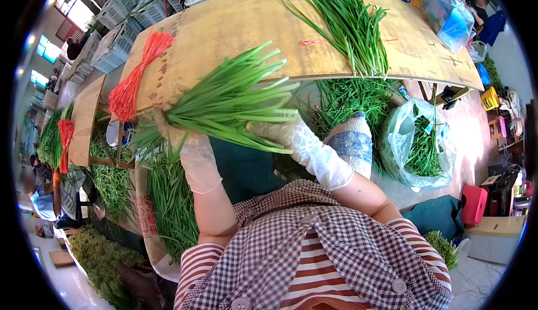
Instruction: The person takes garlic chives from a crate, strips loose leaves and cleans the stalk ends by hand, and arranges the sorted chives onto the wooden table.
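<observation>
A loose bunch of long green leafy stalks is held over the table's near edge, its pale cut ends fanned out to the right. My left hand, gloved, is wrapped round its leafy left part. Under the pale ends, my right hand touches the stalks in a whitish glove; its fingers are partly hidden beneath them. Farther back on the wooden table, a second bunch of stalks lies across a red tie strip. A bundle of red strips hangs over the table's left edge.
Below the table on the left is a basket of greens. A clear plastic bag of greens stands on the floor at right, near a blue-and-white cloth. White crates are stacked behind. Other people sit at the far edges.
</observation>
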Tool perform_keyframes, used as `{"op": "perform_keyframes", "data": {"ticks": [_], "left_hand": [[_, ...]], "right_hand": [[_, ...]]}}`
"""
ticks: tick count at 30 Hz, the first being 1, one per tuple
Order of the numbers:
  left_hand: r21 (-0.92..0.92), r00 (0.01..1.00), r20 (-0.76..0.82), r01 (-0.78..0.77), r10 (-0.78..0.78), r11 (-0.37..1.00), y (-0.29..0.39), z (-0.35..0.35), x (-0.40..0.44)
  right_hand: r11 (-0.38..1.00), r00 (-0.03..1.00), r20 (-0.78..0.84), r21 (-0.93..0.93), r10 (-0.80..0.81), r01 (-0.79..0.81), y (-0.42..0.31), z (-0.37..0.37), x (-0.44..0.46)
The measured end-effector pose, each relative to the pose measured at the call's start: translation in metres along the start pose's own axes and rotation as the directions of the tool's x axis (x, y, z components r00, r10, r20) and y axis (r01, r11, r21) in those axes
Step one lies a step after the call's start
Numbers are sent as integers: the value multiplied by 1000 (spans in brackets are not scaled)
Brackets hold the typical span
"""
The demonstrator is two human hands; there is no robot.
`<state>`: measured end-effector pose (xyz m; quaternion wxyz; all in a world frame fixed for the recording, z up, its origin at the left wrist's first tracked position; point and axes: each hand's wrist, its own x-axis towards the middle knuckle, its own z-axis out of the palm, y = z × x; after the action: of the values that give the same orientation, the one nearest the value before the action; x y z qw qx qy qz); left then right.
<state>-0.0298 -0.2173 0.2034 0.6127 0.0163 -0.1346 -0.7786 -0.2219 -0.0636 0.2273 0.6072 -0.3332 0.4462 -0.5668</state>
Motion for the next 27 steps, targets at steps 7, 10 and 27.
{"op": "perform_keyframes", "data": {"ticks": [7,10,27], "left_hand": [[43,993,33,-117,115,992,14,-8,2],[101,990,-57,-126,133,987,16,-5,3],[-7,999,-39,-26,26,1000,-1,-11,3]], "right_hand": [[982,970,210,-117,-124,151,4,-41,-26],[937,926,-337,-347,-172,48,4,-59,-20],[858,863,-416,289,-287,425,24,-56,11]]}}
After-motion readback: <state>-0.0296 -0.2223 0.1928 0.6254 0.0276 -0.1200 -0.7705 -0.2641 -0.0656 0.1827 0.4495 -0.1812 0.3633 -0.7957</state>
